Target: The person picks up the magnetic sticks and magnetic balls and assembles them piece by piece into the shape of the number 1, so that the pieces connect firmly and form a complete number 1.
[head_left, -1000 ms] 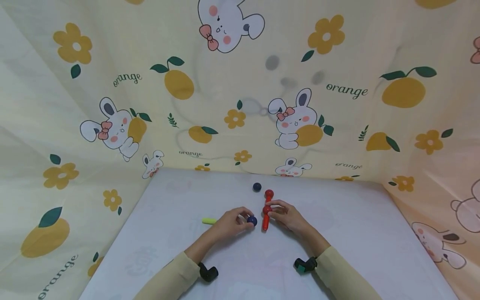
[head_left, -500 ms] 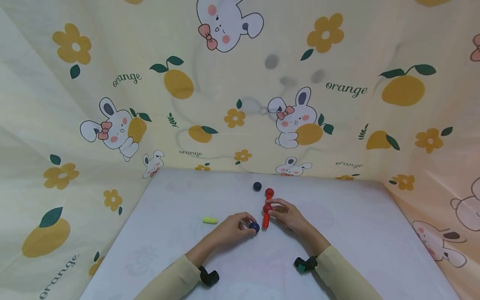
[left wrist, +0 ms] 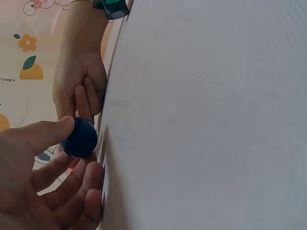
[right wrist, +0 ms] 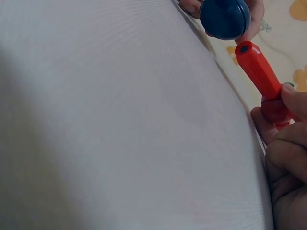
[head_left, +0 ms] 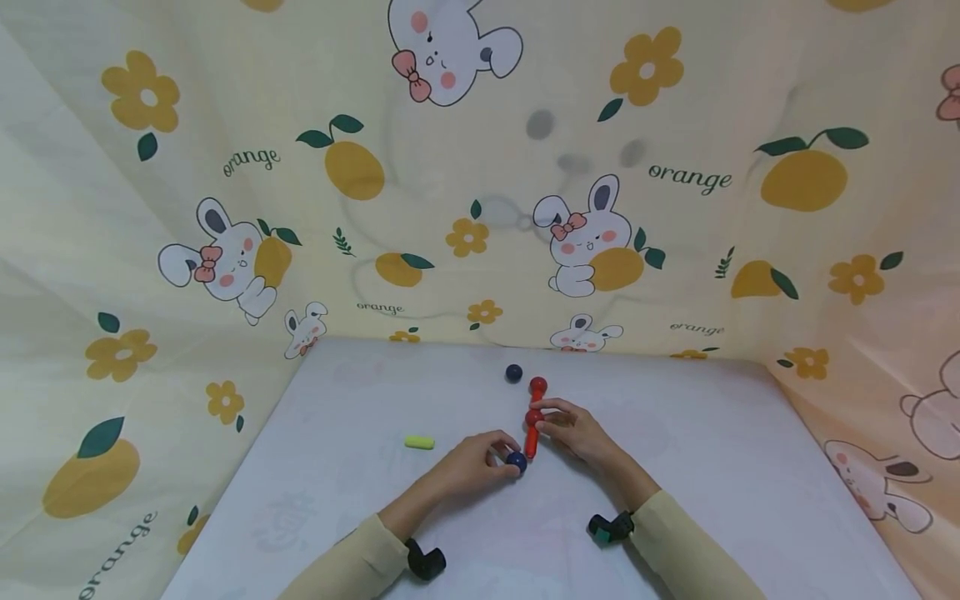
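Note:
Between thumb and fingers, my left hand (head_left: 476,462) pinches a dark blue ball (head_left: 516,462). This ball (left wrist: 80,138) sits at the thumb tip in the left wrist view. My right hand (head_left: 573,429) pinches the nearer red ball (head_left: 534,418) of a chain made of red rods and red balls. A red rod (right wrist: 258,69) runs from that ball toward the blue one, and its bare end shows a small dark spot in the right wrist view. At the chain's far end is another red ball (head_left: 538,385). The blue ball is right by the rod's near end.
A second dark blue ball (head_left: 513,373) lies beside the chain's far end. To the left of my left hand is a yellow-green rod (head_left: 419,442). The white table (head_left: 337,392) ends at a printed cloth (head_left: 420,208) behind and at the sides.
My left hand has carried the blue ball toward me and to the right, up to the near end of the red rod. The right hand stays on the red ball.

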{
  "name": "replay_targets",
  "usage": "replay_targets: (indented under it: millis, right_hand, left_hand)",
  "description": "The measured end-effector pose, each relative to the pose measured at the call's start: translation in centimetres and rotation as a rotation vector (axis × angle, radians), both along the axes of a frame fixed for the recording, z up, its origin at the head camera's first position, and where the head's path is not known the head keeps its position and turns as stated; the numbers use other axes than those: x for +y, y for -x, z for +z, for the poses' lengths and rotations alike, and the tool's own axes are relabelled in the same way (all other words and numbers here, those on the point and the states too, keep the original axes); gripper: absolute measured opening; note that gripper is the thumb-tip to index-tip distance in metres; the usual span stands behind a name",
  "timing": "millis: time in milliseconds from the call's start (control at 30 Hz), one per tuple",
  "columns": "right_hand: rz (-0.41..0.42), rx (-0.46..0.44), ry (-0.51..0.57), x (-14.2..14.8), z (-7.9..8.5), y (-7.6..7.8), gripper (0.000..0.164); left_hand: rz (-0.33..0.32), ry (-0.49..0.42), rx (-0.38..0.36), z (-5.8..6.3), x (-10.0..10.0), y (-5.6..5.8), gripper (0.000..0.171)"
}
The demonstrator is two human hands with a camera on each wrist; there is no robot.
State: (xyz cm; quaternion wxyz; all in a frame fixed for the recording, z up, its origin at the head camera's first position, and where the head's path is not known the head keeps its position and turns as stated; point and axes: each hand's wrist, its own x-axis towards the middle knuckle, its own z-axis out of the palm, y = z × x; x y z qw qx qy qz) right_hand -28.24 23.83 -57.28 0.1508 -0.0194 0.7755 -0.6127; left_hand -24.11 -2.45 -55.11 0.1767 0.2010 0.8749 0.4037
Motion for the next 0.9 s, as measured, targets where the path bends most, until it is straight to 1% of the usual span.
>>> replay_targets:
  millis: [167,333,533,900]
  right_hand:
    - [0.001,0.003,-0.009,-0.02,0.05,0.06,0.042]
    - [-0.003,0.000,-0.005,-0.05,0.08,0.09,0.041]
    - [-0.006,0.003,-0.008,-0.07,0.26,0.03,0.040]
    - [0.016,0.023,0.004,-0.03,0.16,-0.10,0.040]
  left_hand:
    - [0.011,-0.008,-0.008,-0.12,0.07,0.02,0.029]
    - [-0.002,-0.017,0.003,-0.31,0.14,-0.01,0.026]
    - [-0.008,-0.024,0.020,-0.15,0.25,-0.17,0.026]
    - [-0.011,-0.043,0.005,0.21,0.66,-0.50,0.027]
